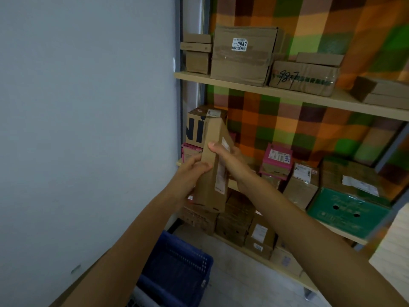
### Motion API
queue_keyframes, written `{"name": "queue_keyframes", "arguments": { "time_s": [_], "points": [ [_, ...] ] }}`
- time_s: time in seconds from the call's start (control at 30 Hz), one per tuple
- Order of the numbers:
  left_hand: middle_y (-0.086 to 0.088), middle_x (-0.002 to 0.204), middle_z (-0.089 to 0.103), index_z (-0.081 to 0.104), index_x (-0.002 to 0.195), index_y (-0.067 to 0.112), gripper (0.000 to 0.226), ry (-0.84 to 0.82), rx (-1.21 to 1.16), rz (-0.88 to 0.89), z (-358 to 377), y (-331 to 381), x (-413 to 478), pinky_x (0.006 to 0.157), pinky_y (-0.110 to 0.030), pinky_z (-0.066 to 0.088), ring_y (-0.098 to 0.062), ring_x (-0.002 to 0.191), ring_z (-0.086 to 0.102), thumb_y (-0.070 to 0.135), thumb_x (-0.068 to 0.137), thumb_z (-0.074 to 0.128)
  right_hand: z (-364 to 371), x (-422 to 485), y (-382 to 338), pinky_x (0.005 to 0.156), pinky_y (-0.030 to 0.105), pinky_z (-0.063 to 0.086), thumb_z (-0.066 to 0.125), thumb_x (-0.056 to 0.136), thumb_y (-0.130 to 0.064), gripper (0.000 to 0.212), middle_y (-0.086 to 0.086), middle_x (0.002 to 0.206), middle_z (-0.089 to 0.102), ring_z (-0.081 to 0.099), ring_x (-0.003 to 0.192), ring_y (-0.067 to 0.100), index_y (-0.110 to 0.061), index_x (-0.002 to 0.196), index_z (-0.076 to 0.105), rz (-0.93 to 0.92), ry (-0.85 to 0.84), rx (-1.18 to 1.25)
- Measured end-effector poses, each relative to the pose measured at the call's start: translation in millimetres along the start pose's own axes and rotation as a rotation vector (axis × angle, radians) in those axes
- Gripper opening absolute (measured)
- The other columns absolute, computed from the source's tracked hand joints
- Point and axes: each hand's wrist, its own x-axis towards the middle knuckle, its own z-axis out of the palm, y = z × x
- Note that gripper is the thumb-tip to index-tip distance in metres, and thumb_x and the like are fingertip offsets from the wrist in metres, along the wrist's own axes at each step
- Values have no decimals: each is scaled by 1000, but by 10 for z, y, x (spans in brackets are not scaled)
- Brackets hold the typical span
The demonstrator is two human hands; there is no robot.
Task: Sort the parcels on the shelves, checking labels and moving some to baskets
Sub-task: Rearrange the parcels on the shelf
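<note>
Tall brown cardboard parcel [214,173], upright before the middle shelf [345,234], clasped at 9 o'clock by left hand [194,170] and at 3 o'clock by right hand [226,157]. Risks dropping towards the blue plastic basket [177,269] at 6 o'clock on loosening either grip.

Matt brown cardboard on the tall parcel [210,156], a paper label [221,173] down its side. Blue plastic basket [177,269], perforated walls. Pale smooth wood shelves [243,84], checked woven cloth [287,120] behind, glossy tape over the marked box [303,78].

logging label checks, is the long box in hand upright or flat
Upright, slightly tilted: the long box stands on end, left hand and right hand holding its sides.
</note>
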Motion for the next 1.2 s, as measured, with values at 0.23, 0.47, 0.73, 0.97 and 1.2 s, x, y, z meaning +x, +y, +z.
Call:
{"name": "queue_keyframes", "arguments": {
  "time_s": [0.23,0.47,0.73,0.97,1.2],
  "points": [
    [-7,128,59,42,135,19,56,190,83,47,106,27,12,91,-42,56,-27,116,60,7,88,70,-60,-25,7,69,26,49,70,77,-63,97,1,128,60,63,92,11,-22,153,25,-37,118,100],
    [-5,117,70,54,131,24,45,127,-226,-31,-58,65,-68,77,-41,60,-27,103,69,10,90,66,-375,-62,-51,74,38,60,62,96,-37,37,12,109,75,74,93,27,-12,123,66,111,-50,290],
    [-7,124,67,50,138,22,57,155,-193,-39,-8,-13,-68,88,-49,58,-28,107,68,13,85,72,-330,-62,-17,60,32,61,66,94,-18,21,14,106,74,74,78,21,-12,114,65,70,-20,254],
    [-6,121,69,53,135,23,53,163,-183,-23,-66,-54,-74,88,-47,58,-27,106,68,15,86,72,-253,-66,-22,54,29,57,69,92,-19,32,8,94,76,75,74,21,-10,123,62,71,45,236],
    [6,123,54,32,145,20,65,250,97,60,-85,-143,-17,57,-12,51,-1,85,58,25,91,68,-84,-112,13,65,33,58,65,95,-16,34,10,114,71,71,86,20,-12,127,54,35,177,254]
  ]
}}
